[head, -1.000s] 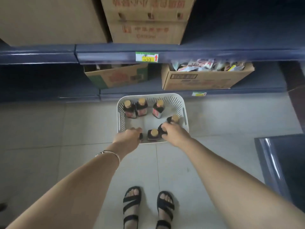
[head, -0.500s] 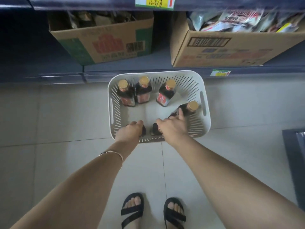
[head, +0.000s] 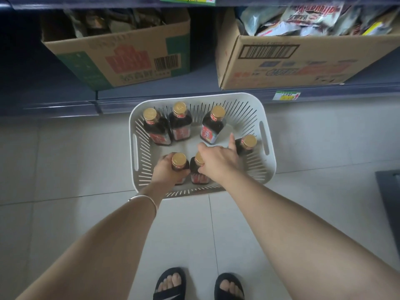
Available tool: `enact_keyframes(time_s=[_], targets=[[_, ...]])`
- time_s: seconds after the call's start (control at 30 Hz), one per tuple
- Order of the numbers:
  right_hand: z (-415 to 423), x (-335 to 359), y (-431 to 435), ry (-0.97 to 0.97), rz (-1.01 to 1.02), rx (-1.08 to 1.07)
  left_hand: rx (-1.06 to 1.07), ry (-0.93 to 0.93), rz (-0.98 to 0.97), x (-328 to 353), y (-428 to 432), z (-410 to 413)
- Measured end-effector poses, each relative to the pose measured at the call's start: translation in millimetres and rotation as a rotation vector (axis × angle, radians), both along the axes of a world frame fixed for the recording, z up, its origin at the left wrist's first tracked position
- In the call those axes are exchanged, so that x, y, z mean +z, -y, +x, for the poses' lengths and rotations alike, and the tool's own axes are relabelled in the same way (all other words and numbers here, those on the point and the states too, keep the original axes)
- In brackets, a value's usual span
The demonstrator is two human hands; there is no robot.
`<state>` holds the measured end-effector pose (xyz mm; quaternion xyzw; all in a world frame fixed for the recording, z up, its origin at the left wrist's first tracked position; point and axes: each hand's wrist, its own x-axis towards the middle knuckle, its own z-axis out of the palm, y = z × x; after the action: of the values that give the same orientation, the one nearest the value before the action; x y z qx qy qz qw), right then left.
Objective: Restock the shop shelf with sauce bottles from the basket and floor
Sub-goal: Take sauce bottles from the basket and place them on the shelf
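Reaching down for stock

Grips a gold-capped sauce bottle at the near left corner of the white basket, left hand curled round its neck. Lays the right hand over the neighbouring bottle, forefinger straight; cannot tell its grip

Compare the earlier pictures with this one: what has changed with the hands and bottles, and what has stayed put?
The left hand has slipped off the top of the front-left bottle and now grips its side, baring the gold cap. The right hand has shifted left over the front-middle bottle. The camera has dropped closer. The basket and the three back bottles stayed put.
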<state>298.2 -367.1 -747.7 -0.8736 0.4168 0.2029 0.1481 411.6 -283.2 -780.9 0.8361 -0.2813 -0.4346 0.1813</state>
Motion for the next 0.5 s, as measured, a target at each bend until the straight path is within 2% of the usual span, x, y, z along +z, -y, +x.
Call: enact_keyframes(time_s=[0.1,0.27,0.4,0.5], targets=[[-6,7,2,0.025,0.031,-0.042,0.051,0.043,-0.008,11,-1,-5],[-11,51,3,0.19,0.09,-0.195,0.113,0.063,-0.095,75,4,-4],[-18,112,9,0.577,0.293,-0.593,0.114,0.111,-0.179,156,12,-1],[-28,174,16,0.889,0.413,-0.885,0.167,0.08,-0.257,227,16,-1]])
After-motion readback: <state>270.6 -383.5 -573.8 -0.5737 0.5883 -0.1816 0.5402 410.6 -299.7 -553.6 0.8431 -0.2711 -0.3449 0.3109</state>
